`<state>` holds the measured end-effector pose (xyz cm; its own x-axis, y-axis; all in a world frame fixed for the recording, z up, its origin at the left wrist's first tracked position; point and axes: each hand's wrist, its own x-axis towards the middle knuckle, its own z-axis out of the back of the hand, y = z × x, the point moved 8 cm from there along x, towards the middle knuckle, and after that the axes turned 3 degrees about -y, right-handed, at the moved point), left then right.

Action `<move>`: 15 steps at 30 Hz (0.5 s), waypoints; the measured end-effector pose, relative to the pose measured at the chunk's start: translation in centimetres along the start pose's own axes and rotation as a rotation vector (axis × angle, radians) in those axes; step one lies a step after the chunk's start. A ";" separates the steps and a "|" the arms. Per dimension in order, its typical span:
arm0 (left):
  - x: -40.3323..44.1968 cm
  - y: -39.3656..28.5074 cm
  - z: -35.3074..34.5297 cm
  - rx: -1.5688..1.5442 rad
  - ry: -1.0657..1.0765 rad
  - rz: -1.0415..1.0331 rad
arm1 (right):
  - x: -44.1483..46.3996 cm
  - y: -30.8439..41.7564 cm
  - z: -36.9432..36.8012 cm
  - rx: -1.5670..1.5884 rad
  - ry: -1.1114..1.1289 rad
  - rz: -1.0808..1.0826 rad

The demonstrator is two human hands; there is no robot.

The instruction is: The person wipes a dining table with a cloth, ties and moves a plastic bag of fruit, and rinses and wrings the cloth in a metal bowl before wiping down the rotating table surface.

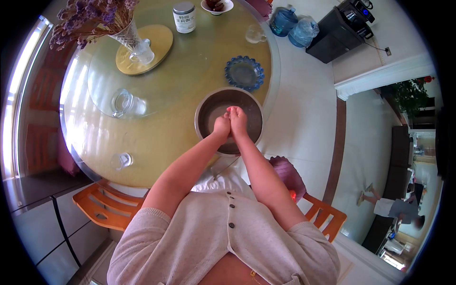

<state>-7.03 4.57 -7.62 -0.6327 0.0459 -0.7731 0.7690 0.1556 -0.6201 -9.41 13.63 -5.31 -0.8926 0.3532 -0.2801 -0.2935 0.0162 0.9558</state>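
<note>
A round metal basin (204, 102) stands near the edge of the glass-topped table. Over its middle my left hand (222, 126) and my right hand (238, 119) are pressed together, fingers curled against each other. Both hands are closed; whatever lies between them, if anything, is hidden. A bit of red shows at the fingertips of the right hand, too small to name. Behind the basin, close to its rim, sits a blue scalloped glass dish (244, 72).
On the table (190, 71) are a glass pitcher (122, 102), a drinking glass (123, 160), a lidded canister (184, 18), a white bowl (223, 6) and a vase (127, 35) of dried flowers. Wooden chairs (107, 209) flank me. Another person (396, 209) is far right.
</note>
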 end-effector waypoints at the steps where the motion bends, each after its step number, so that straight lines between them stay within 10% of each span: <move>1: -0.1 -0.4 0.0 0.033 -0.005 -0.062 | -0.1 0.1 -0.1 -0.001 0.003 0.000; 15: -4.6 -4.6 0.5 0.446 -0.193 -0.584 | -0.5 0.3 1.0 0.043 -0.066 0.047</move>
<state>-7.58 3.11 -1.31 -0.9527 -0.1012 -0.2865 0.3038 -0.3136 -0.8996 -8.71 14.39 -4.76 -0.8804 0.4151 -0.2296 -0.2356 0.0374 0.9711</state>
